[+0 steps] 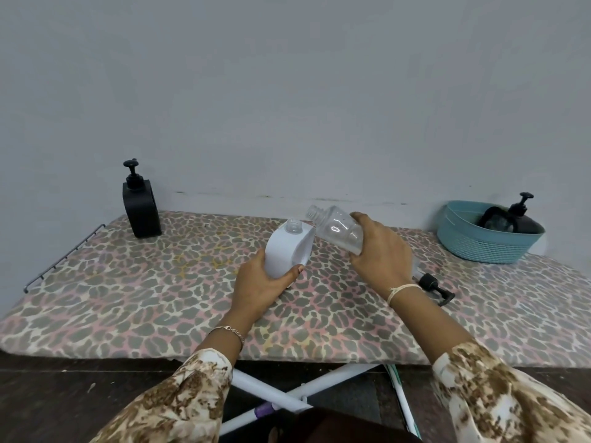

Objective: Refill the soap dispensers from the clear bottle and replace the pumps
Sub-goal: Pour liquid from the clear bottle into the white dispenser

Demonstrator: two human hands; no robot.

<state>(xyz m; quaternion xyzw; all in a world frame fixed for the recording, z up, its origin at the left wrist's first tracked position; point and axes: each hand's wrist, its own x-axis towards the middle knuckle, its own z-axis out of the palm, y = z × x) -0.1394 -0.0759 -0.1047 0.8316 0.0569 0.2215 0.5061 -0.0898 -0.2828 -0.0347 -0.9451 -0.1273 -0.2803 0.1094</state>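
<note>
Left hand (259, 282) grips the white square plastic dispenser (289, 247), pump off, mid-table (128, 282). Right hand (380, 251) holds the clear plastic bottle (335, 228) tilted, its open mouth just beside the dispenser's neck. A loose black pump (436, 287) lies on the right.

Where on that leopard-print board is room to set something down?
Widest bare patch: between the black dispenser and the left hand holding the white dispenser. Crowded rightward: right hand with clear bottle, loose pump, blue basket.

White dispenser (289, 247), black dispenser (141, 207), clear bottle (335, 230), teal basket (479, 247), leopard-print board cover (160, 298).
</note>
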